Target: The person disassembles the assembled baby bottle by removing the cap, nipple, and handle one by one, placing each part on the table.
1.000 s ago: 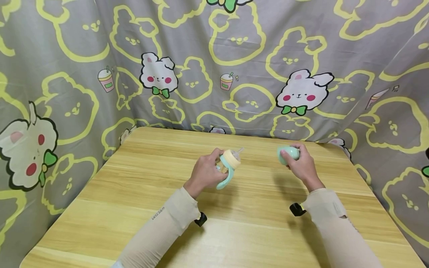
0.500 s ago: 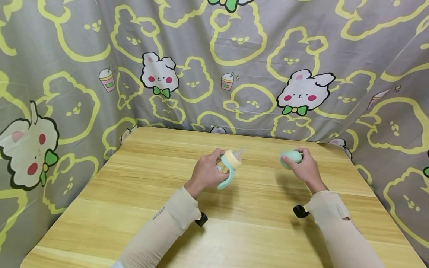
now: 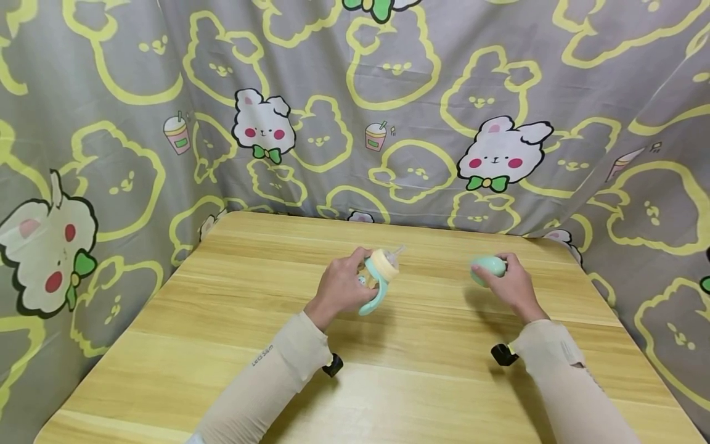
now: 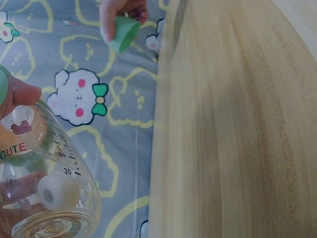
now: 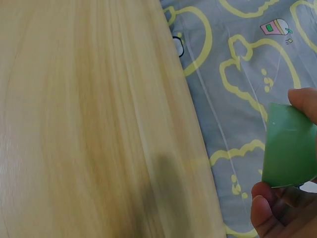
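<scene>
My left hand [image 3: 342, 282] grips a baby bottle [image 3: 384, 265] above the middle of the table, tilted with its clear spout up and to the right. The bottle has a cream collar and mint handles; in the left wrist view its clear body [image 4: 64, 183] shows measuring marks and a white ball-like piece inside. To the right, my right hand [image 3: 514, 285] holds a mint-green bottle cap [image 3: 490, 269] by its sides, above the table and apart from the bottle. In the right wrist view the cap [image 5: 290, 146] sits between thumb and fingers, its flat open rim facing left.
A wooden table [image 3: 222, 345] lies under both hands. Behind it and at both sides hangs a grey curtain [image 3: 322, 68] printed with rabbits and yellow outlines. Each wrist carries a small black camera [image 3: 503, 354].
My right hand has moved slightly right and toward me with the cap, away from the bottle. The left hand and the bottle have stayed nearly still.
</scene>
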A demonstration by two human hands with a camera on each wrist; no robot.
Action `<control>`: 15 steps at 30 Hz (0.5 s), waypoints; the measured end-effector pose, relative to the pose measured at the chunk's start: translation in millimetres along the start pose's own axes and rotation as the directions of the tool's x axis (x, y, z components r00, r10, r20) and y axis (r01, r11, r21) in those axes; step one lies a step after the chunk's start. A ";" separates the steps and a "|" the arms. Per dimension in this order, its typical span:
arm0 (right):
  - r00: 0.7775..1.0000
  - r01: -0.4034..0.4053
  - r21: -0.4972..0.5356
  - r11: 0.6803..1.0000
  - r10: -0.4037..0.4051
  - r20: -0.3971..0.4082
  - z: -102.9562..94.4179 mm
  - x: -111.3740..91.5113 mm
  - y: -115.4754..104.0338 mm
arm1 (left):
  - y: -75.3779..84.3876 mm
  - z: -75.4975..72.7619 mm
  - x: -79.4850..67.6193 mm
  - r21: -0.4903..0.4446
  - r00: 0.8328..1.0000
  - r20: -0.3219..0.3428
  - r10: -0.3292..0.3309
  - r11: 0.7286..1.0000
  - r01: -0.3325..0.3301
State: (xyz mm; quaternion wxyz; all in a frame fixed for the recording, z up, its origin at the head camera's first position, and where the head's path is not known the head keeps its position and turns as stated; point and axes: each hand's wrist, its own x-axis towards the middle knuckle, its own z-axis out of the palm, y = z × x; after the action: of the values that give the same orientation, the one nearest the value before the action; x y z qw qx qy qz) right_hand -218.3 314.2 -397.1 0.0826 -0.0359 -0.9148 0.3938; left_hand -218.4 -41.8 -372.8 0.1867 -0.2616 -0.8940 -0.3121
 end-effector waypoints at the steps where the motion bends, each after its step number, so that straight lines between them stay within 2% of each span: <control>1: 1.000 0.000 -0.007 1.000 0.000 0.001 0.0 0.1 1.7 | -0.1 -0.1 -0.4 0.000 1.000 0.000 0.000 1.000 0.000; 15: 0.999 -0.035 -0.059 0.998 0.036 0.013 -1.3 -0.2 14.2 | -0.6 -1.3 -1.4 0.011 1.000 0.005 -0.003 1.000 0.003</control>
State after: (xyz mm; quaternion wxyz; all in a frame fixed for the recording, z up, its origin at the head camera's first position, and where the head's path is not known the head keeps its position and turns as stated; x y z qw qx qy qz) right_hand -217.9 324.8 -406.6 0.0680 -0.0516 -0.9258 0.3683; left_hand -217.5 -43.6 -372.9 0.1853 -0.2599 -0.8967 -0.3068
